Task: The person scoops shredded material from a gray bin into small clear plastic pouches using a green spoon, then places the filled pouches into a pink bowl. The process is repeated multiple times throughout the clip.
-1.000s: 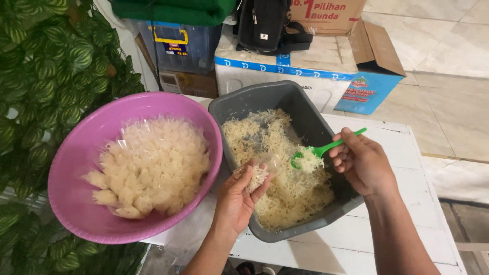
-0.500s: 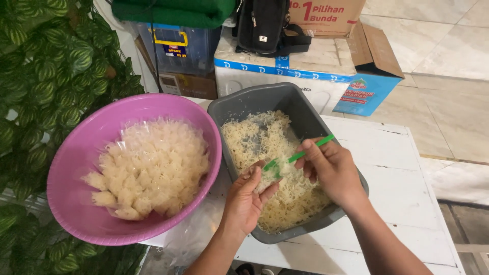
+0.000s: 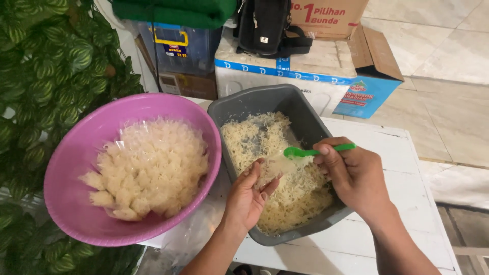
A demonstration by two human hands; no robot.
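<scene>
White table [image 3: 392,153]: green spoon [image 3: 318,150] in right hand [image 3: 356,175], over noodles [image 3: 285,178].

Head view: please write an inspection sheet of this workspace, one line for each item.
Surface: white wooden table, paint worn.
Job's things: grey rectangular plastic tub of pale shredded noodles; round pink plastic basin of filled clear packets; green plastic spoon.
Clutter: nothing seen.
Hands: left hand cups a thin clear wrapper; right hand holds the spoon.
Cables: nothing seen.
Surroundings: cardboard boxes, black bag, leafy wall, tiled floor.
</scene>
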